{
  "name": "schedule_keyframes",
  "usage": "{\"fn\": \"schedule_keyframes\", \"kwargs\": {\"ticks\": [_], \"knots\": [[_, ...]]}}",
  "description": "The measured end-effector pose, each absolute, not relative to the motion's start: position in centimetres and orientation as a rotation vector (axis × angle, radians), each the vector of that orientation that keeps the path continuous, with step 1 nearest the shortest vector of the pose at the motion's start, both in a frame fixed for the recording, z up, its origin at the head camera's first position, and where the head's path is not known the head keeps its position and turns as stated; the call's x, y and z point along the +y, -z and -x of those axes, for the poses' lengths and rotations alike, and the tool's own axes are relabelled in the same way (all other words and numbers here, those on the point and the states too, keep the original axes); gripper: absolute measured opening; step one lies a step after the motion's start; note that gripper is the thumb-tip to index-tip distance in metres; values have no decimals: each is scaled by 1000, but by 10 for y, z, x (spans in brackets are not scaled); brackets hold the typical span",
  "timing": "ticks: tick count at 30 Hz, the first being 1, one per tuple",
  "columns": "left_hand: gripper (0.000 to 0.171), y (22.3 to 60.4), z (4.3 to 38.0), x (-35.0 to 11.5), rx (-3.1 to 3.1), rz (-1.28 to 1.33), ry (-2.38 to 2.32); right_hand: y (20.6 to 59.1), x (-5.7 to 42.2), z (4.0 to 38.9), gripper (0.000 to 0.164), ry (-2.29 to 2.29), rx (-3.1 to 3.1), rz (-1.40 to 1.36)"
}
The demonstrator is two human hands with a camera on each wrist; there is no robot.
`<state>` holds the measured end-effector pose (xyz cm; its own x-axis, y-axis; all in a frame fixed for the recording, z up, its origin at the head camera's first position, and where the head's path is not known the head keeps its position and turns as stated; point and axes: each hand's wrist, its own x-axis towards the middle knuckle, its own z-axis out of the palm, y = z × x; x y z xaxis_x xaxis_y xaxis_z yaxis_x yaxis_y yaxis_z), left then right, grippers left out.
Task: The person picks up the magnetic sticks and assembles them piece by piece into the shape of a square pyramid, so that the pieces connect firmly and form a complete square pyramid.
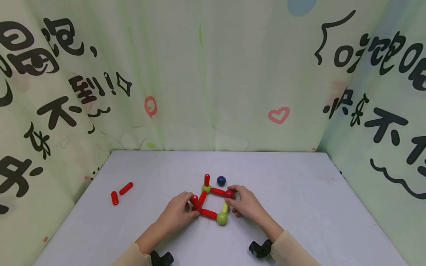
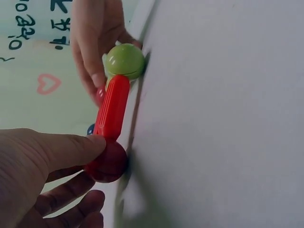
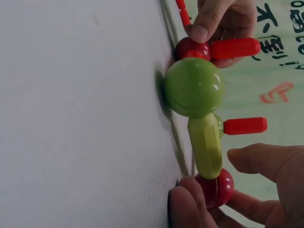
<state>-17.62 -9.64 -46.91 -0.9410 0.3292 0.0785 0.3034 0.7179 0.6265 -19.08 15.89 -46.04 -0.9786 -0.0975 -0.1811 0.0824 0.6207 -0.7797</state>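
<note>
A four-sided frame of balls and rods lies on the table. My left hand grips the red ball at its left corner, thumb on top. From that ball stands a red rod. My right hand curls its fingers round the red ball at the far right corner, its thumb lifted off beside it. A yellow-green rod links this ball to the near green ball. The far green ball carries another upright red rod. Red rods form the other three sides.
A dark blue ball sits just behind the frame. Two loose red rods, one short and one slanted, lie at the table's left. Printed curtains hang behind and beside the white table.
</note>
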Motion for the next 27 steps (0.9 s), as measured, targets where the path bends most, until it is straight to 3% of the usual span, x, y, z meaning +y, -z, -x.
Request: {"fn": "schedule_keyframes", "kwargs": {"ticks": [10,27], "knots": [[29,472,200,-107,2934,-377,-1065,454,162,177,32,1136,2760,74],[24,472,226,-92,2905,-444,-1087,446,157,160,15,968,2751,148]]}}
